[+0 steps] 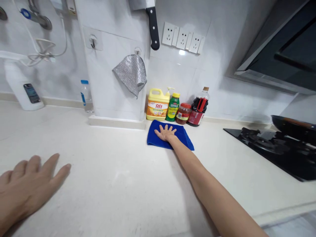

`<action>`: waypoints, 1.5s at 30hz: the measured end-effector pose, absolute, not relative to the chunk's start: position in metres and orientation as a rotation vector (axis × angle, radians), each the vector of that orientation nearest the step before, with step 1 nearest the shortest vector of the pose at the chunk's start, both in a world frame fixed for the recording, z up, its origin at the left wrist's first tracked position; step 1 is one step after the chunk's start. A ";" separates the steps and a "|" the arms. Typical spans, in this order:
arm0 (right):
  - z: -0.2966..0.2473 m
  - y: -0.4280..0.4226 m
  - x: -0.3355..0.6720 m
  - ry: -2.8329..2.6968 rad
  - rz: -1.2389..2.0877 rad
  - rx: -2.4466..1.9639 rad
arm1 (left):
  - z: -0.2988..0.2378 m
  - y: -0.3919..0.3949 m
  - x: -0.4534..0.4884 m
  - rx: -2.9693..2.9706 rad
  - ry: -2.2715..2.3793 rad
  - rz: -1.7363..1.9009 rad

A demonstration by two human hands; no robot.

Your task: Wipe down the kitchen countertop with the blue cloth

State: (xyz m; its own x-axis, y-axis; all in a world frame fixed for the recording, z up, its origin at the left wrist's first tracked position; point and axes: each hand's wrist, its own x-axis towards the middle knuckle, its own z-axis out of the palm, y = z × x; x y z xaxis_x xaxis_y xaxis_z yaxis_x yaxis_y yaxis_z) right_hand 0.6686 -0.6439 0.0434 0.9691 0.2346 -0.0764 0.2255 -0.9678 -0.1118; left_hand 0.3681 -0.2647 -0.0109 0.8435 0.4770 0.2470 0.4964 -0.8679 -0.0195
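My right hand (167, 132) lies flat with spread fingers on a folded blue cloth (158, 140), pressing it to the white countertop (118, 184). The cloth's far edge is close to the foot of a yellow detergent jug (157, 107), a green bottle with a yellow cap (173, 108) and a red-lidded jar (183, 114). At the near left, my left hand (29, 184) is open, fingers apart and holding nothing. Its palm faces down over the countertop; whether it bears on the surface I cannot tell.
A dark sauce bottle (198, 110) stands beside the jar. To the right is a black gas stove (266, 144) with a wok (293, 126). A water bottle (86, 97) and white jug (23, 87) stand left. Above hang a silver mesh cloth (132, 74) and a knife (153, 28).
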 end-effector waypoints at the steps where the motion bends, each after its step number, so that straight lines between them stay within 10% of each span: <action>1: 0.044 -0.638 0.668 -0.387 0.139 -3.008 | -0.007 -0.268 0.367 -2.911 -0.762 -0.362; 27: 0.048 -0.686 0.509 -0.727 0.115 -2.929 | 0.028 -0.306 0.356 -3.086 -0.749 -0.334; 37: 0.044 -0.703 0.434 -0.700 0.064 -2.856 | 0.054 -0.550 0.399 -3.459 0.198 -0.453; 45: 0.053 -0.767 0.416 -0.912 0.143 -2.553 | 0.031 -0.602 0.395 -3.405 0.014 -0.269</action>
State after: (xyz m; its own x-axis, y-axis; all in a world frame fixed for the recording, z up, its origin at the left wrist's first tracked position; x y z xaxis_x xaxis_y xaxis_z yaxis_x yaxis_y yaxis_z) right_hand 0.4157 -0.7672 0.0530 0.7791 0.6254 0.0445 0.5818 -0.6947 -0.4231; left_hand 0.3950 -0.6023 0.0315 0.9878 0.0132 0.1550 -0.0293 -0.9627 0.2688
